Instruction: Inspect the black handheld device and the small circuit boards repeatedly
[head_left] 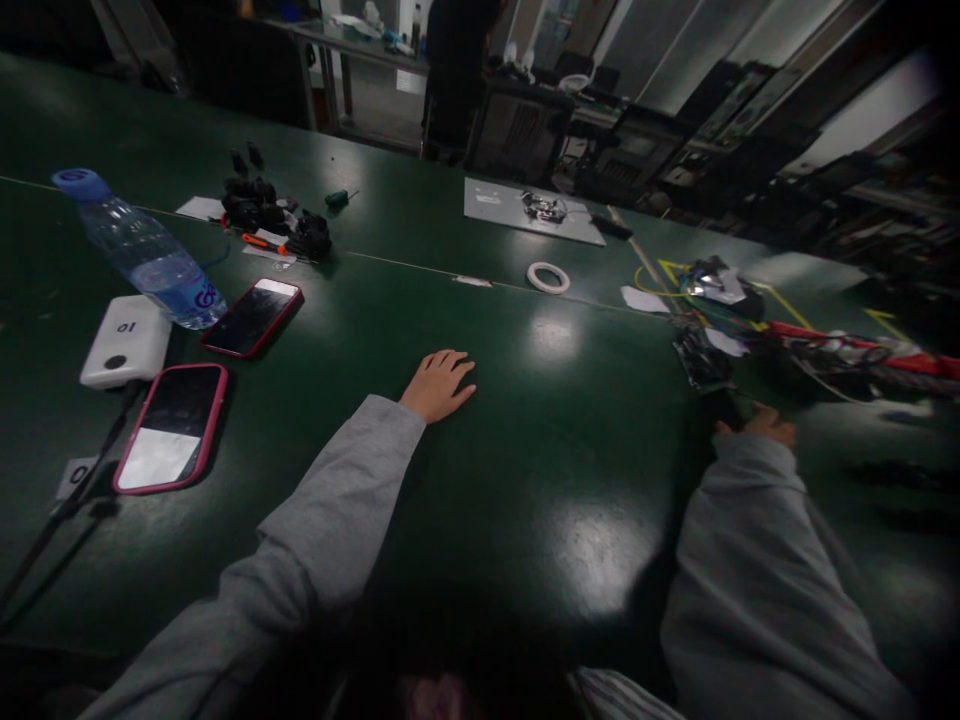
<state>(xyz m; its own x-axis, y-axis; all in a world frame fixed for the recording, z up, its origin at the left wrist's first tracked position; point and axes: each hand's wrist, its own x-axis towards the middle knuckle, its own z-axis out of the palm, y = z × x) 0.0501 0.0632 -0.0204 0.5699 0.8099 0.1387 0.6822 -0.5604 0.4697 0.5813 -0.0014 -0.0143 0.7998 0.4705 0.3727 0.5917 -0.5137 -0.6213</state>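
Observation:
My left hand (439,387) lies palm down on the green tabletop (525,450), its fingers spread and nothing in them. At the right, my right hand (765,428) is closed, with its fingers partly hidden and blurred. A dark object (724,408) shows at its fingertips, too dim to name. Just beyond it is a dark, shiny bundle (701,358), perhaps in clear wrapping. Farther off lies a heap of cables and parts (716,285). A white ring-shaped roll of tape (548,278) lies beyond and between my hands.
At the left are two phones (253,318) in red and pink cases, a white box-shaped device (127,340) with a cable, and a tilted-looking water bottle (154,255). Black parts (259,207), a green screwdriver (339,199) and a white board (499,210) lie farther back. A person (457,70) stands beyond.

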